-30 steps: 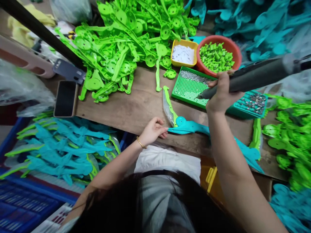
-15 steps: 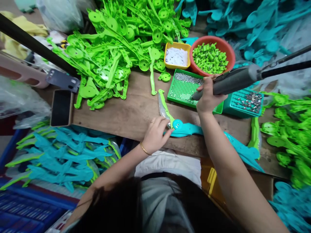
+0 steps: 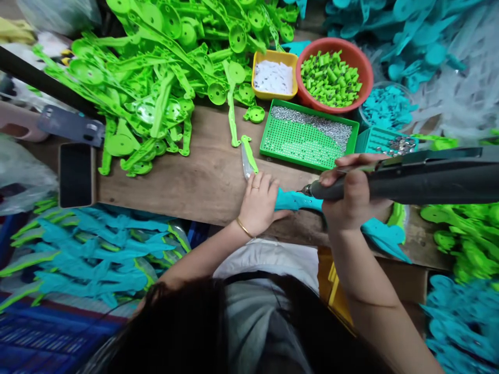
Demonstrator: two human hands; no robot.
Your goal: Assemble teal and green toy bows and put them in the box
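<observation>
A teal plastic toy knife part (image 3: 374,232) lies along the near edge of the wooden bench (image 3: 202,182), with a green and clear blade piece (image 3: 248,157) at its left end. My left hand (image 3: 260,204) lies flat on its left end, fingers pressed down, holding it still. My right hand (image 3: 353,195) is wrapped round a dark grey electric screwdriver (image 3: 413,183), whose tip touches the teal part just right of my left hand.
A green perforated tray (image 3: 304,143) with screws sits behind the hands, beside a yellow tub (image 3: 274,78), a red bowl (image 3: 360,57) of green pieces and a teal tray (image 3: 380,141). Green parts (image 3: 156,78) are heaped at back left. A phone (image 3: 76,175) lies left.
My right hand has brought the screwdriver down from the green tray to the teal part. My left hand has shifted from pinching the part to pressing flat on it.
</observation>
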